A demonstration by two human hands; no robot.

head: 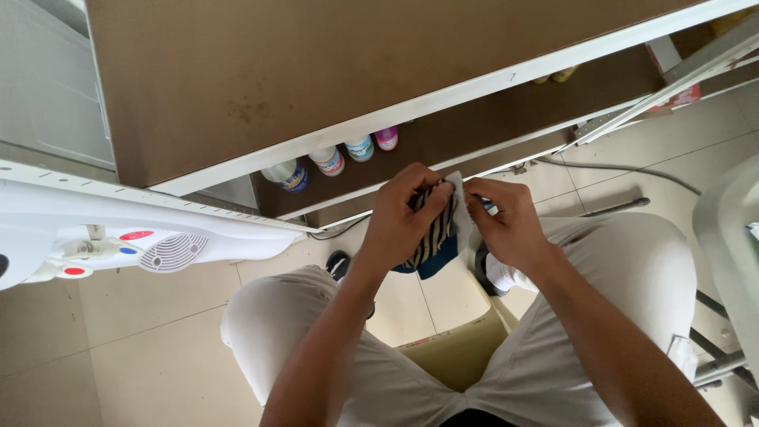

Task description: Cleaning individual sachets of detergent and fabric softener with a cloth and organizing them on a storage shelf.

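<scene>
Your left hand [402,212] is curled closed around a striped sock [433,237], black and white bands with a dark blue toe hanging below your palm. The fingers wrap over the top of the sock and the thumb presses in from the side, so the hand is nearly a fist with the fabric bunched inside it. Your right hand [512,225] sits just beside it, also mostly closed: thumb and forefinger pinch a small white card tag [458,198] that stands against the sock's upper edge, while the other fingers fold loosely under. The two hands are almost touching, with the tag and the sock's cuff between them.

You hold the sock out in front of you above your knees, over the gap between your thighs. You are seated in pale trousers [632,277] on a yellowish stool [458,352], with tiled floor [95,332] below.

Ahead of your hands runs a brown shelf unit with white edging [443,99]. On its lower level, just beyond your left hand, stands a row of four small bottles [328,162] with white, blue and pink tops. To your left lies a white plastic appliance [150,245] with a round grille and red and blue spots. A thin cable [624,168] trails along the floor past the shelf on your right side.
</scene>
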